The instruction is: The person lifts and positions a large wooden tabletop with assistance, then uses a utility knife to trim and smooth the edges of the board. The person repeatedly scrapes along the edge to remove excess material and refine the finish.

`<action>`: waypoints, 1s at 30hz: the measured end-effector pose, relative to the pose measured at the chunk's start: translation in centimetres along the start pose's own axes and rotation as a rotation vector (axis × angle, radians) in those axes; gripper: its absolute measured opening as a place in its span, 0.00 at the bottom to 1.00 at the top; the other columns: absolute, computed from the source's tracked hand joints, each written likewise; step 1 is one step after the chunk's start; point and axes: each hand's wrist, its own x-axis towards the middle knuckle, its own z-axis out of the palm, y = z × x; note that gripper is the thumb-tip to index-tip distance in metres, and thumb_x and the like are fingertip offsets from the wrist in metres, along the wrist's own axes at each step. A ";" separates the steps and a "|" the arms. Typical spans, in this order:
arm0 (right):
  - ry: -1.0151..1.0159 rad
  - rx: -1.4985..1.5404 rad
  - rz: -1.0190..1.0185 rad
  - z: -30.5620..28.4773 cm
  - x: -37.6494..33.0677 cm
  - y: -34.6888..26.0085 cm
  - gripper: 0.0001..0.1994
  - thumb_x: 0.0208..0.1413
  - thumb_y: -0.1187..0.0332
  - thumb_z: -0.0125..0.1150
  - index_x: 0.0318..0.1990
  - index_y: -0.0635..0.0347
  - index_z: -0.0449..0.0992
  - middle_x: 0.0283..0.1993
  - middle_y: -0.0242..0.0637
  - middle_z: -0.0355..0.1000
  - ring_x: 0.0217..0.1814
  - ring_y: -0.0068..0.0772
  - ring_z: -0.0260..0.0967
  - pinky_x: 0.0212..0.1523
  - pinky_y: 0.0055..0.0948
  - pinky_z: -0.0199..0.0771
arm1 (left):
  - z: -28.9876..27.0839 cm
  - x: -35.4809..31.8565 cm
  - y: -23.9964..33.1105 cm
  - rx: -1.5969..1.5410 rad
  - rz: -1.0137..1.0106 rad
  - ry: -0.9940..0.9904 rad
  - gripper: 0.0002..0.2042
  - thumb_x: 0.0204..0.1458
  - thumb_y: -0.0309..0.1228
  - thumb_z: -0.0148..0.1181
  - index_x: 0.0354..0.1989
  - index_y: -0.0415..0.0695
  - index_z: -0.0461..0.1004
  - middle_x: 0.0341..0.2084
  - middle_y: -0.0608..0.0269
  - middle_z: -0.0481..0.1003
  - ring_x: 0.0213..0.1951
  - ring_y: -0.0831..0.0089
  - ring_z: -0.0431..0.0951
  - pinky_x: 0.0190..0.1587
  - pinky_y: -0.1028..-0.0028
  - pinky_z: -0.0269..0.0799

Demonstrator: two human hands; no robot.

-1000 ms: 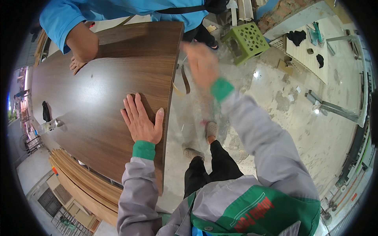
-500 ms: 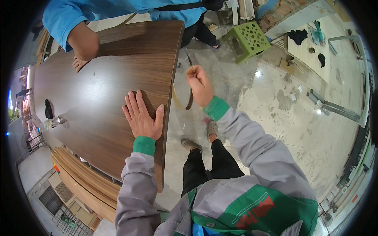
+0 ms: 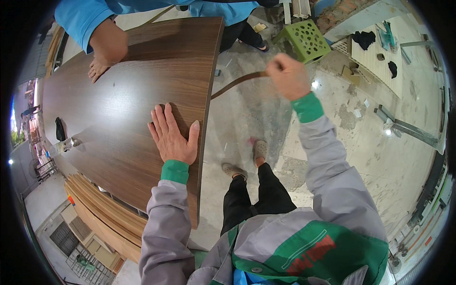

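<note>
Pressing flat on the dark wood-grain panel [image 3: 128, 99], the left hand [image 3: 172, 135] lies palm down w/ fingers [image 3: 159, 121] spread, thumb near the panel's right edge. Right hand [image 3: 288, 76] is raised over the floor, fingers curled tight, pinching one end of a thin brown edge strip [image 3: 235, 83]; strip runs from that grip in a slight curve to the panel's right edge, approx. midway along it. At the far end a second person's hand [image 3: 97, 69], blue sleeve, rests on the panel. Green perforated stool [image 3: 306, 40] stands on the concrete floor [image 3: 361, 142], well apart from the strip. Stacked boards [image 3: 102, 213] lie beneath the panel's near-left side.
</note>
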 end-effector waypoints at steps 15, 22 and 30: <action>-0.014 0.643 -0.025 7.1 2.4 0.1 0.16 0.65 0.68 0.59 0.58 0.61 0.80 0.36 0.30 0.74 0.34 0.23 0.67 0.36 0.27 0.69 | -0.1 0.1 -0.1 0.005 0.016 0.003 0.51 0.60 0.69 0.49 0.79 0.40 0.46 0.78 0.40 0.46 0.80 0.45 0.40 0.79 0.47 0.31; 0.117 -0.029 -0.605 9.6 -0.2 -7.6 0.16 0.64 0.65 0.58 0.58 0.49 0.81 0.34 0.43 0.70 0.41 0.48 0.71 0.40 0.45 0.73 | 0.2 0.2 -0.1 -0.001 -0.007 -0.009 0.45 0.65 0.63 0.45 0.78 0.39 0.47 0.78 0.38 0.46 0.80 0.44 0.40 0.78 0.45 0.31; 0.077 0.114 -0.468 6.7 0.9 -9.9 0.18 0.62 0.70 0.58 0.59 0.46 0.78 0.38 0.42 0.72 0.42 0.50 0.71 0.42 0.49 0.74 | 0.6 -0.2 -0.5 -0.043 0.016 0.030 0.39 0.69 0.57 0.39 0.78 0.41 0.49 0.78 0.39 0.47 0.79 0.44 0.41 0.79 0.46 0.30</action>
